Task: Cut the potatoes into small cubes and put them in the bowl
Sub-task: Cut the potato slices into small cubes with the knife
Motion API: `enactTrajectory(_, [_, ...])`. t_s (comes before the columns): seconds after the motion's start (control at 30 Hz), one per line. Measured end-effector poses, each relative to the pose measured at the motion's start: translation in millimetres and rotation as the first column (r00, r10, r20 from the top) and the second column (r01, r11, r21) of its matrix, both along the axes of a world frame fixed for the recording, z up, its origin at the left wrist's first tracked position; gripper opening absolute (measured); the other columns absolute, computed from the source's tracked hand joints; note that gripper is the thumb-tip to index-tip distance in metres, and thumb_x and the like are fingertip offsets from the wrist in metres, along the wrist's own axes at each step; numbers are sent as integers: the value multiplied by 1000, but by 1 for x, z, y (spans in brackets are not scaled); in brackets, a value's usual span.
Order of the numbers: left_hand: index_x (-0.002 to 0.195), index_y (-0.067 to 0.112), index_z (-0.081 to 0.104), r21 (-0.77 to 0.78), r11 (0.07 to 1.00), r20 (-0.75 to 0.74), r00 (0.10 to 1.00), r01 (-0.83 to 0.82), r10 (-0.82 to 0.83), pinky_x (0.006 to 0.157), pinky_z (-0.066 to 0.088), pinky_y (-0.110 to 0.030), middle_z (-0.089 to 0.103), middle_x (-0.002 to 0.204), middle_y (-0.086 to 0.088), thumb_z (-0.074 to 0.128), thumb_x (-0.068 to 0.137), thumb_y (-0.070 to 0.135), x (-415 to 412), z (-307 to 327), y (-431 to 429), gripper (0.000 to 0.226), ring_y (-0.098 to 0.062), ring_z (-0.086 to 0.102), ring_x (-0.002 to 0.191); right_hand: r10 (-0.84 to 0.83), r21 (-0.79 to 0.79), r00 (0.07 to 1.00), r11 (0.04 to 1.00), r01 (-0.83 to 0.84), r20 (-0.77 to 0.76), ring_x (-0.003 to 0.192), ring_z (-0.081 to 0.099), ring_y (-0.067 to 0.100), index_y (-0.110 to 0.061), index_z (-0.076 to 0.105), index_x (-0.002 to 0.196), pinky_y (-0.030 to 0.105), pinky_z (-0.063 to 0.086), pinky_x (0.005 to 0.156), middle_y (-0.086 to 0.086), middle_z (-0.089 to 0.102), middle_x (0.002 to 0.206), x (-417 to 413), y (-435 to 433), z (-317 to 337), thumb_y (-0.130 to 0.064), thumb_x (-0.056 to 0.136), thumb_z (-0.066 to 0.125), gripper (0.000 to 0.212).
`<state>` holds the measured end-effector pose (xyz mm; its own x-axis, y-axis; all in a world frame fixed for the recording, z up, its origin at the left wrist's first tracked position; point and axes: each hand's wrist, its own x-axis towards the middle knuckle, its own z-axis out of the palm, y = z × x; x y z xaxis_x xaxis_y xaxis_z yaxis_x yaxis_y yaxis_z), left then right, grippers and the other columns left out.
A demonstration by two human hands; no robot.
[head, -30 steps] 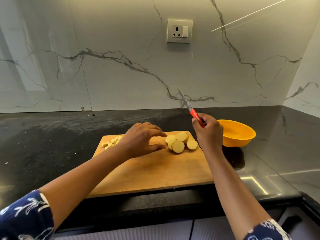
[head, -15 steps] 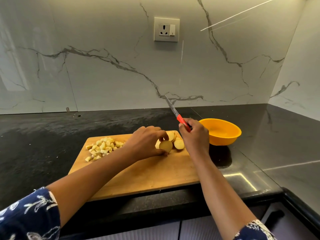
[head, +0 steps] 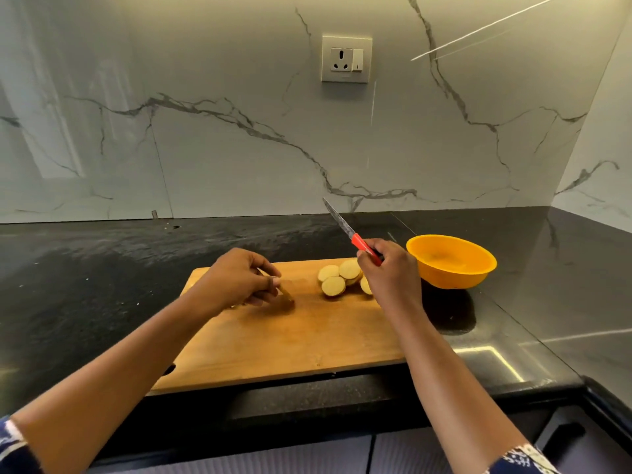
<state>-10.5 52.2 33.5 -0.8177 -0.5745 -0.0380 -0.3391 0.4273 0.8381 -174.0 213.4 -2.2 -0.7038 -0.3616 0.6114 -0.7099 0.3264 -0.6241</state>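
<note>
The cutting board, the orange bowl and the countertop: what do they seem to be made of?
Cutting board: wood, matte, with visible grain. Orange bowl: probably plastic, its colour even with a soft sheen. Countertop: likely polished black stone, speckled and mirroring the lights.

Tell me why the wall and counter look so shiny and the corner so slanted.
Head view: warm overhead light leaves pale glare patches on the marble wall; the black counter mirrors a bright strip; the orange bowl throws a dark patch toward the camera; the left hand is slightly motion-blurred; the wide lens makes the right wall corner lean.
</note>
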Motion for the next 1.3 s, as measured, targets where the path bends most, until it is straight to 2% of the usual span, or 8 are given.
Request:
enactTrajectory(0.2, [100, 19, 68, -400, 916, 130, 990, 6, 50, 62, 50, -16, 68, 88, 4, 67, 86, 20, 14, -5, -11, 14, -9, 65, 73, 75, 127, 997, 989, -73, -11, 84, 57, 8, -17, 61, 123, 20, 44, 70, -1, 67, 101, 15, -5, -4, -25, 92, 58, 32])
enactTrajectory(0.33, [122, 21, 61, -559, 826, 156, 987, 70, 22, 85, 45, -19, 63, 117, 3, 67, 83, 36, 24, -12, -7, 42, -9, 58, 102, 61, 138, 998, 989, -60, -4, 87, 57, 7, -17, 60, 125, 19, 45, 73, 0, 67, 105, 17, -3, -3, -25, 93, 58, 33])
enactTrajectory(0.47, [138, 33, 44, -763, 596, 350, 935, 250, 56, 99, 35, -29, 52, 134, 3, 51, 84, 61, 16, -23, -4, 61, -14, 45, 123, 52, 146, 999, 988, -50, -11, 88, 56, 6, -17, 60, 125, 18, 42, 72, 0, 67, 106, 19, -3, -3, -25, 93, 58, 33])
enactTrajectory(0.77, [132, 36, 52, -822, 530, 275, 960, 209, 47, 89, 29, -24, 63, 120, 7, 46, 84, 66, -6, -28, -3, 57, -8, 54, 105, 50, 211, 999, 976, -52, 18, 111, 56, 13, -22, 48, 138, 18, 38, 81, 0, 60, 126, 29, 1, 3, -22, 97, 50, 41])
enactTrajectory(0.9, [134, 31, 49, -820, 530, 179, 976, 218, -123, 99, 27, -18, 55, 133, 12, 43, 88, 58, 9, -29, -9, 54, -6, 51, 117, 117, 282, 991, 954, -96, -59, 90, 55, 7, -30, 44, 140, 20, 43, 73, -4, 62, 112, 54, 17, -2, -22, 97, 48, 43])
enactTrajectory(0.97, [136, 29, 45, -780, 515, 230, 928, 355, -292, 104, 25, -16, 46, 140, 15, 25, 86, 67, 19, -31, -17, 66, -1, 41, 129, 168, 341, 982, 931, -130, -85, 85, 51, 4, -32, 43, 140, 19, 41, 70, -6, 61, 108, 69, 24, -8, -24, 97, 48, 44])
enactTrajectory(1.07, [141, 36, 24, -739, 350, 437, 805, 576, -402, 115, 13, -21, 25, 146, 21, -1, 82, 75, 24, -36, -28, 75, 9, 17, 135, 210, 407, 973, 900, -152, -99, 94, 50, 3, -33, 36, 143, 14, 39, 75, -10, 57, 118, 80, 27, -13, -28, 98, 46, 47])
enactTrajectory(1.3, [144, 37, 14, -722, 316, 459, 768, 616, -447, 114, -2, -18, 16, 149, 22, -2, 84, 75, 22, -36, -42, 73, 12, 7, 138, 244, 448, 963, 878, -168, -116, 85, 44, 4, -36, 32, 145, 15, 35, 71, -14, 50, 102, 82, 29, -13, -31, 99, 41, 47])
